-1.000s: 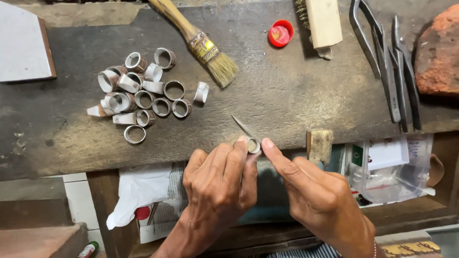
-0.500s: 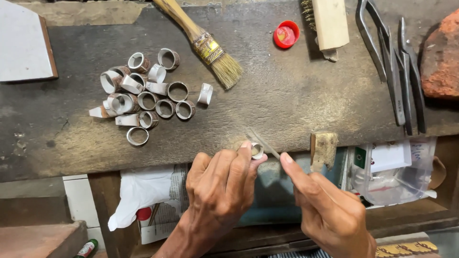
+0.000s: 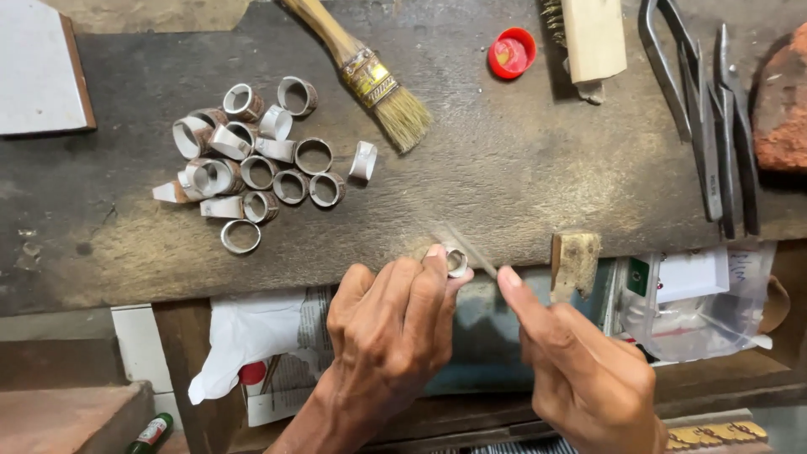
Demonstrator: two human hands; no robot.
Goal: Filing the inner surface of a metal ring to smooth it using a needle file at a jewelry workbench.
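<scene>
While the left hand [image 3: 395,328] pinches a metal ring [image 3: 456,261] at the counter [image 3: 504,185] edge, the right hand [image 3: 580,370] grips a thin file [image 3: 471,249] — blurred — across it.

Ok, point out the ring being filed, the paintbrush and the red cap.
ring [image 3: 456,261], head view, on its rim at the left fingertips.
paintbrush [image 3: 402,119], head view, on the bristles.
red cap [image 3: 512,53], head view, on its centre.

Loose rings [image 3: 256,164] lie left on the workbench [image 3: 504,168], paintbrush [image 3: 370,76] behind, pliers [image 3: 714,126] right.

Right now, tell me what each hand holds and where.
Left hand pinches a small metal ring by its rim at the fingertips; right hand grips a thin file at its near end.
</scene>
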